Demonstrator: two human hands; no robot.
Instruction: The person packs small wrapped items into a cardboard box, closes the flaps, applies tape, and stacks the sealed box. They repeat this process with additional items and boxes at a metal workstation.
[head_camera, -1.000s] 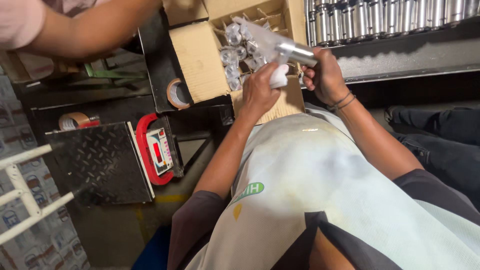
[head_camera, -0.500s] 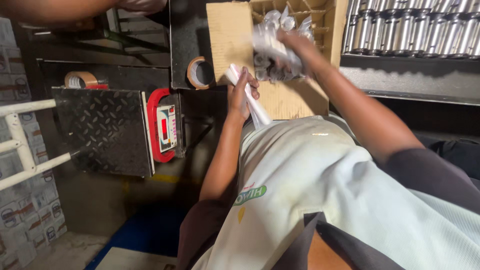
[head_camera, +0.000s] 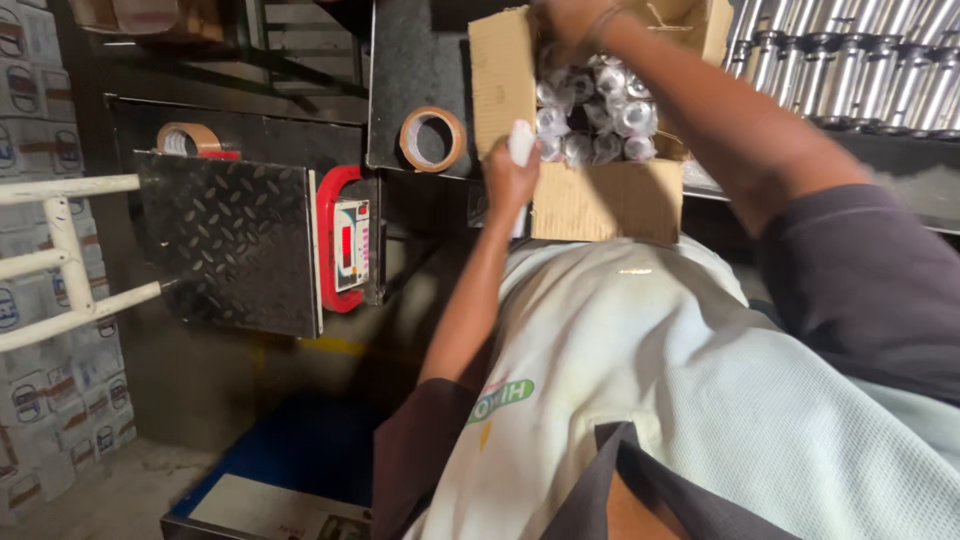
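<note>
An open cardboard box (head_camera: 600, 200) stands in front of me, filled with several shiny metal parts in clear plastic wrap (head_camera: 600, 115). My right hand (head_camera: 565, 22) reaches over the far side of the box at the frame's top edge; its fingers are partly cut off, so I cannot tell what it holds. My left hand (head_camera: 508, 180) is at the box's left front corner, closed around a white wrapped piece (head_camera: 521, 143) that sticks up from the fist.
A brown tape roll (head_camera: 432, 138) lies on the black surface left of the box, a second tape roll (head_camera: 188, 138) farther left. A checker-plate scale (head_camera: 230, 240) with a red-framed display (head_camera: 345, 242) stands at left. Rows of metal cylinders (head_camera: 860, 70) fill the right shelf.
My right hand carried the wrapped part from in front of me up over the box to its far side. My left hand kept the white piece and rose toward the box corner.
</note>
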